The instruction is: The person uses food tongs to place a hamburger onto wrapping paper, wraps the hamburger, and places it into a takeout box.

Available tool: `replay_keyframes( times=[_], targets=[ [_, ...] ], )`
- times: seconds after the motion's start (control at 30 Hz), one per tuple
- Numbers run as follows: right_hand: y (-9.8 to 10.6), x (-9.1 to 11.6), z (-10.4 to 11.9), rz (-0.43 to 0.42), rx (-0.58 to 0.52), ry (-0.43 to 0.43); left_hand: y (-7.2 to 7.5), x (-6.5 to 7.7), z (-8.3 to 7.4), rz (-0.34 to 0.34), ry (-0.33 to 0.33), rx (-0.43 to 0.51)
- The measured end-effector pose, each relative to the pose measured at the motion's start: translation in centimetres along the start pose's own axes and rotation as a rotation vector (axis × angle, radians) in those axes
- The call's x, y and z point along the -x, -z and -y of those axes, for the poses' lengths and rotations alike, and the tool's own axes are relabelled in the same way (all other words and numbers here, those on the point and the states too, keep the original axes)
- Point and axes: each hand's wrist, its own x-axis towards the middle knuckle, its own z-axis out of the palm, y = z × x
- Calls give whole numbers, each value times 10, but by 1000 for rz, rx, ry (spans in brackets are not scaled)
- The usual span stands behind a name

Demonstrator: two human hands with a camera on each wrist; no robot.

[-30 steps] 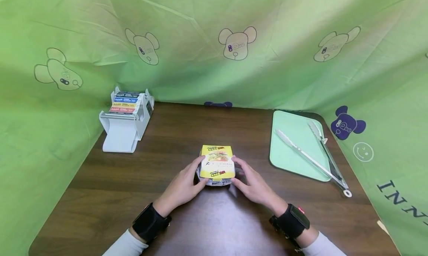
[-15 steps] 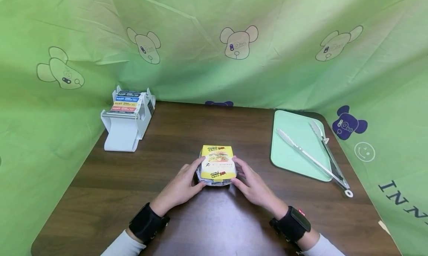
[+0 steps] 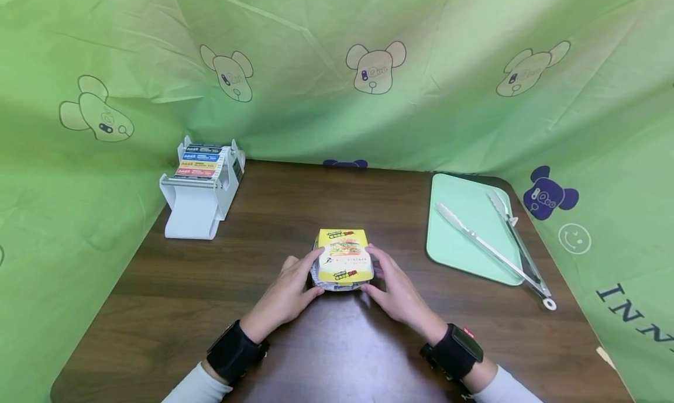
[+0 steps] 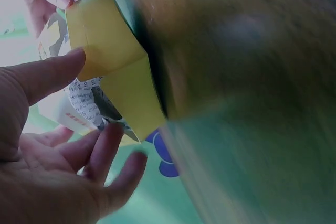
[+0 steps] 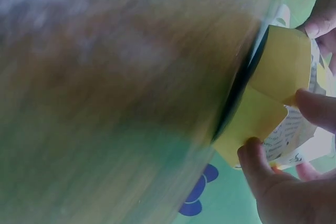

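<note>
A yellow-and-white burger box [image 3: 344, 254] with a burger printed on its lid sits on the brown table [image 3: 295, 198]. Greyish printed wrapping paper [image 4: 84, 100] shows between lid and base in the left wrist view. My left hand [image 3: 284, 292] holds the box's left side, thumb at the near corner and index finger along the lid's edge. On the opposite side, my right hand [image 3: 397, 289] holds it the same way. In the right wrist view, the right fingertips [image 5: 252, 148] touch the yellow base [image 5: 252, 114]. The lid sits slightly apart from the base at the front.
A white label dispenser [image 3: 202, 186] with coloured strips stands at the back left. At the right lies a mint-green tray [image 3: 447, 245] with metal tongs [image 3: 489, 251] across it, their handle end past its rim. A green printed curtain [image 3: 300, 99] encloses the table.
Both hands keep their hold on the box. The right thumb has slipped slightly down and left at the near corner, and the lid's front edge has shifted a little right.
</note>
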Motion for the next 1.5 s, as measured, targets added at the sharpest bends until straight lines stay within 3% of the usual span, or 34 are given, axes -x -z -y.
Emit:
replay_keyframes(
  times=[0.13, 0.33, 0.57, 0.73, 0.9, 1.07, 1.27, 1.5],
  targets=[
    [-1, 0, 2, -6, -13, -27, -2, 0, -1, -25, -19, -27],
    [-1, 0, 5, -7, -12, -45, -3, 1, -3, 10, 3, 1],
    [-2, -1, 7, 1, -14, -65, -6, 3, -3, -37, -72, -6],
    [-2, -2, 8, -1, -30, -95, -6, 3, -1, -58, -91, -23],
    [4, -8, 12, 10, -102, -172, 2, -5, -1, -6, -7, 11],
    [14, -21, 15, 6, -192, -259, 9, -24, 1, 45, 75, 143],
    [20, -35, 16, 5, -183, -393, 6, -38, -1, -27, 122, 281],
    [20, -43, 16, 0, -170, -389, 2, -39, -4, -76, 157, 269]
  ],
)
